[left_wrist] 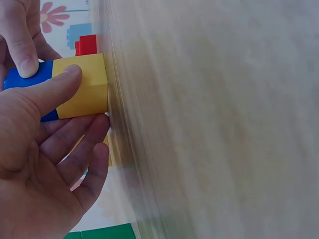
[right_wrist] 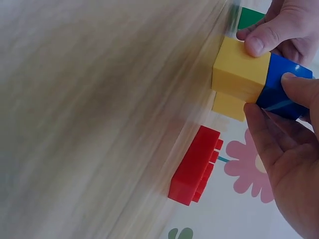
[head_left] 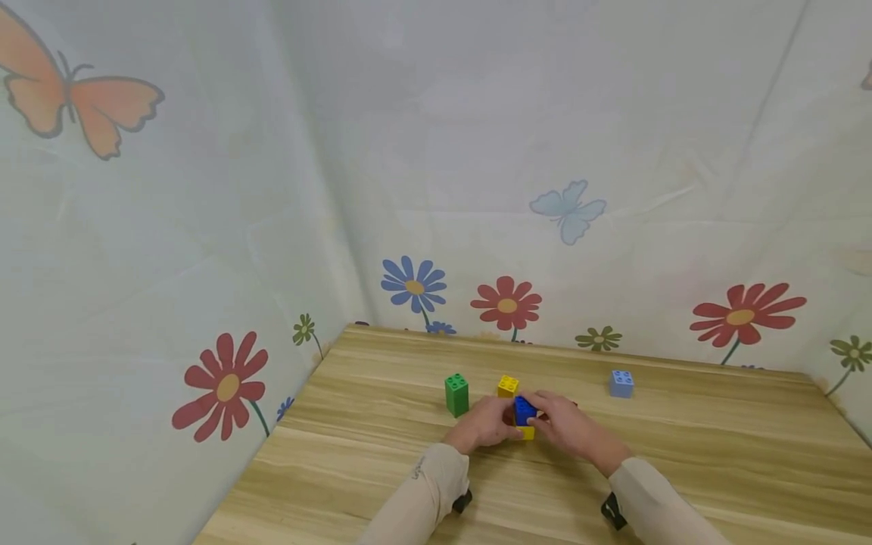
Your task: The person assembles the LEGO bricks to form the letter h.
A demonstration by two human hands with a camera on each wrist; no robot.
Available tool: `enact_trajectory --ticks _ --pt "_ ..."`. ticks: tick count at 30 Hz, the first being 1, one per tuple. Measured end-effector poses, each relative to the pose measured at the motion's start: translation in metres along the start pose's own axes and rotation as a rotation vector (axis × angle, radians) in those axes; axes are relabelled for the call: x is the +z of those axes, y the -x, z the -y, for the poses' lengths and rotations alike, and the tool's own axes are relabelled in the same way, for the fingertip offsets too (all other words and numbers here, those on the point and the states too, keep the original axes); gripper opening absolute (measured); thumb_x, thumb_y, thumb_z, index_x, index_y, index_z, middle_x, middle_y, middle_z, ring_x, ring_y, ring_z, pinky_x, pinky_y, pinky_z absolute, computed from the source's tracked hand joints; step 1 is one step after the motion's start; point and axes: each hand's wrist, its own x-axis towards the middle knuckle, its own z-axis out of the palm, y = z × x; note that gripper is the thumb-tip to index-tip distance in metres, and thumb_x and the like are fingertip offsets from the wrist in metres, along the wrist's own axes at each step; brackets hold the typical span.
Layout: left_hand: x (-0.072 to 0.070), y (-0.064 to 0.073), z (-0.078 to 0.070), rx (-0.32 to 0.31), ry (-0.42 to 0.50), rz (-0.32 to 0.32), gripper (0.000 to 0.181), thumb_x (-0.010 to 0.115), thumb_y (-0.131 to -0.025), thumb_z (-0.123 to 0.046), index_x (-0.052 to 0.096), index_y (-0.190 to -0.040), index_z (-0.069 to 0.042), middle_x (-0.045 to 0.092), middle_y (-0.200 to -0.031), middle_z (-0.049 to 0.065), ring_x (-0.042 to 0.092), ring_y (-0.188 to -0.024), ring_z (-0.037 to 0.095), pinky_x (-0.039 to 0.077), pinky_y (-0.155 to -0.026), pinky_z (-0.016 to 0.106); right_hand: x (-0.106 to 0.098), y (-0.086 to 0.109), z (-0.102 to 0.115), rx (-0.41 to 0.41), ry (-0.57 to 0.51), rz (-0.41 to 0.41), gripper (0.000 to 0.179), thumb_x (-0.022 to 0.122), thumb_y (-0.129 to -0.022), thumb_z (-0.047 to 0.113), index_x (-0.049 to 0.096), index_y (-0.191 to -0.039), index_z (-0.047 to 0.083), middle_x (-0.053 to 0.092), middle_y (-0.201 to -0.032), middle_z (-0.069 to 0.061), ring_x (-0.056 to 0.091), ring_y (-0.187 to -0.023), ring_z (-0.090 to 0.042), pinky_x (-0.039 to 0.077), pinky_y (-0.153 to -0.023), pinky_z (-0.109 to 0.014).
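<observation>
In the head view a dark blue building block (head_left: 524, 410) sits on top of a yellow building block (head_left: 525, 434), its studs facing up. My left hand (head_left: 489, 421) pinches the yellow block, thumb (left_wrist: 67, 79) on the near side and fingers behind. From the other side my right hand (head_left: 565, 424) grips the blue block between thumb (right_wrist: 299, 87) and fingers. Both wrist views show the blue and yellow faces meeting flush. The yellow block stands at the wooden tabletop.
A tall green block stack (head_left: 457, 395) stands left of my hands, and a second yellow block (head_left: 507, 384) just behind them. A red block (right_wrist: 194, 167) lies near my right hand, mostly covered in the head view. Farther right sits a light blue block (head_left: 621, 384).
</observation>
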Motion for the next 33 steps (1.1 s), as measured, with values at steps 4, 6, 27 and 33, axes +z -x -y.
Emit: enact_trajectory --ticks 4,6,27,33 --pt "-0.001 0.000 0.000 0.001 0.000 -0.002 0.034 0.075 -0.082 -0.026 0.064 -0.112 -0.016 0.063 -0.091 -0.008 0.056 -0.080 0.006 0.048 -0.079 0.024 0.000 -0.001 0.001 -0.004 0.005 -0.007 0.048 0.062 -0.092 0.008 0.046 -0.135 -0.004 0.056 -0.120 -0.016 0.057 -0.103 -0.028 0.051 -0.082 -0.037" --pt "-0.001 -0.001 0.000 0.000 -0.004 -0.007 0.033 0.075 -0.082 -0.025 0.064 -0.112 -0.015 0.064 -0.091 -0.007 0.056 -0.080 0.006 0.048 -0.079 0.024 0.000 -0.003 0.001 0.004 0.005 -0.003 0.048 0.062 -0.091 0.008 0.046 -0.135 -0.003 0.056 -0.119 -0.015 0.057 -0.102 -0.027 0.051 -0.083 -0.038" --pt "-0.001 -0.004 0.001 -0.008 -0.006 -0.019 0.030 0.074 -0.083 -0.024 0.064 -0.109 -0.015 0.063 -0.086 -0.007 0.055 -0.076 0.007 0.048 -0.076 0.024 -0.005 -0.010 -0.002 -0.025 0.005 0.038 0.046 0.061 -0.091 0.007 0.047 -0.134 -0.004 0.057 -0.122 -0.017 0.057 -0.104 -0.029 0.047 -0.088 -0.045" --pt "0.000 -0.006 0.002 -0.015 0.001 -0.023 0.031 0.074 -0.083 -0.025 0.064 -0.111 -0.015 0.063 -0.087 -0.007 0.055 -0.077 0.007 0.048 -0.076 0.023 -0.006 -0.010 -0.003 -0.047 0.023 0.020 0.048 0.063 -0.091 0.008 0.047 -0.134 -0.006 0.057 -0.121 -0.017 0.058 -0.103 -0.029 0.048 -0.088 -0.045"
